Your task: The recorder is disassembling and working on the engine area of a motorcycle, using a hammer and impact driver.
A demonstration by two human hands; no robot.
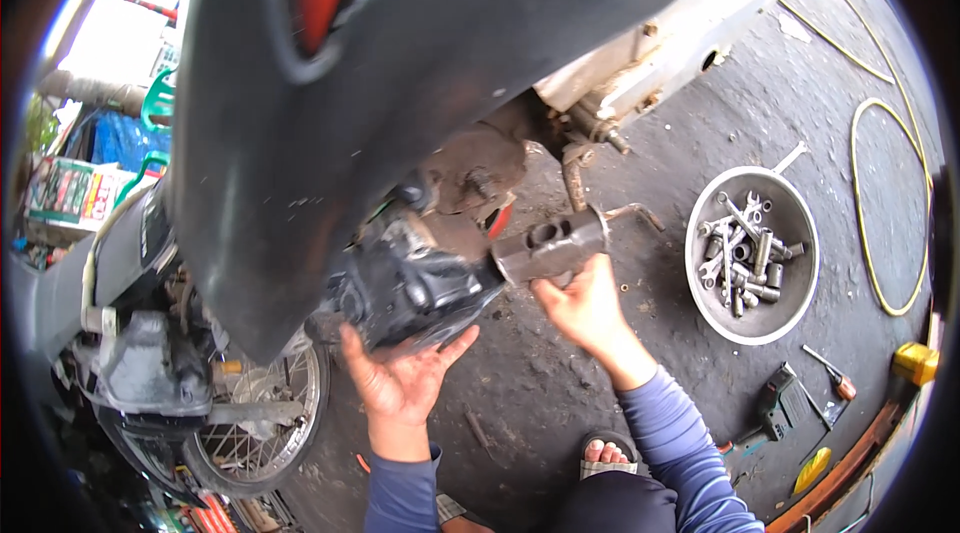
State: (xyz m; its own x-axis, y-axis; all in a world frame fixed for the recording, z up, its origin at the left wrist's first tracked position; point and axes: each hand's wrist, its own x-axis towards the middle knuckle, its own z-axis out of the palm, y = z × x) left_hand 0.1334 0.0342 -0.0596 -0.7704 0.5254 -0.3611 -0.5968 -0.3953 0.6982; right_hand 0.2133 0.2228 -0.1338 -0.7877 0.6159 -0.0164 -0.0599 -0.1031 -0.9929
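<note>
My left hand (398, 391) reaches up under a glossy black engine part (405, 283) beneath the motorbike's dark body panel (430, 43). Its thumb and one finger press against the part's lower edge, while the other fingers are partly hidden behind it. My right hand (590, 313) grips the lower side of a brown, worn metal bracket (550, 245) with round holes, the fingers wrapped behind it out of sight. The bracket lies right beside the black part. A bent metal rod (637, 214) sticks out from behind the bracket's right end.
To the right stands a metal bowl (752, 328) with several wrenches and sockets. Near it lie a power drill (785, 401), a screwdriver (830, 373) and a yellow hose (858, 203). A spoked wheel (262, 433) is at lower left. My sandalled foot (608, 451) rests below.
</note>
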